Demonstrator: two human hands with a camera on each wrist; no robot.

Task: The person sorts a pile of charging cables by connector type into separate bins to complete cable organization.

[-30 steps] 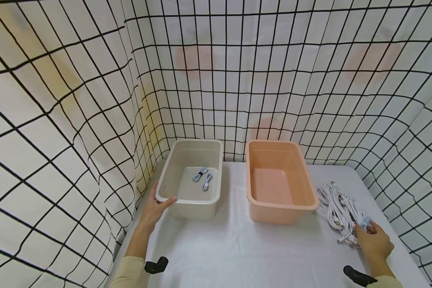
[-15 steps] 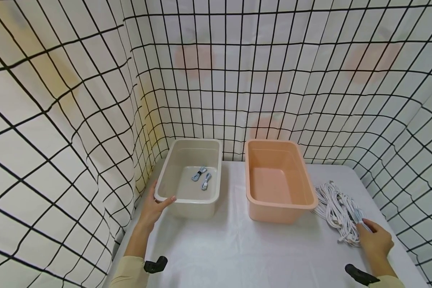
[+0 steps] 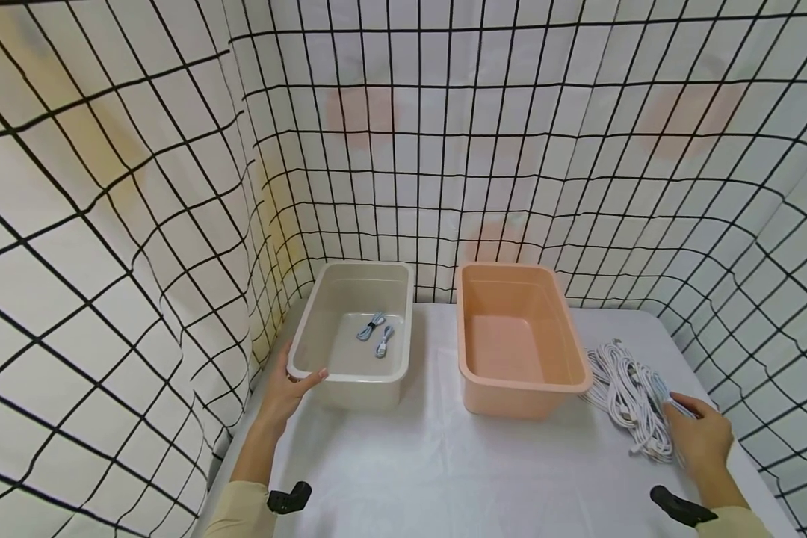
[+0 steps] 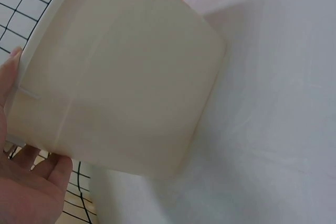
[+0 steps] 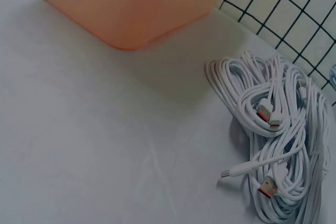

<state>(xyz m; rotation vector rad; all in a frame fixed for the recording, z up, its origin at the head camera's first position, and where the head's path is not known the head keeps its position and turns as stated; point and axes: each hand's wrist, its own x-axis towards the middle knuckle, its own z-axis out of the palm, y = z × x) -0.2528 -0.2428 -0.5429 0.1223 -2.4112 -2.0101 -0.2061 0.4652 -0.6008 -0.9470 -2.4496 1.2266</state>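
My left hand (image 3: pixel 287 392) grips the near left corner of a beige plastic bin (image 3: pixel 363 392), thumb on the rim and fingers around the outside. In the left wrist view, the fingers (image 4: pixel 60 169) curl against the bin's wall. Two small coiled light blue cables (image 3: pixel 370 326) lie on the bin floor. My right hand (image 3: pixel 702 437) pinches a light blue cable bundle (image 3: pixel 660 388) at the right side of a pile of white cables (image 3: pixel 635 403). The right wrist view shows USB plugs (image 5: pixel 266 184) on that pile; the right hand is outside that view.
A peach-coloured bin (image 3: pixel 511 400) stands between the beige bin and the cable pile, close against the pile. A white cloth covers the table (image 3: pixel 471 478). Black netting (image 3: pixel 430 149) rises at the back and both sides.
My right hand has shifted slightly, and the light blue bundle in its fingers has turned so that it points farther up and left. The left hand stays on the beige bin.
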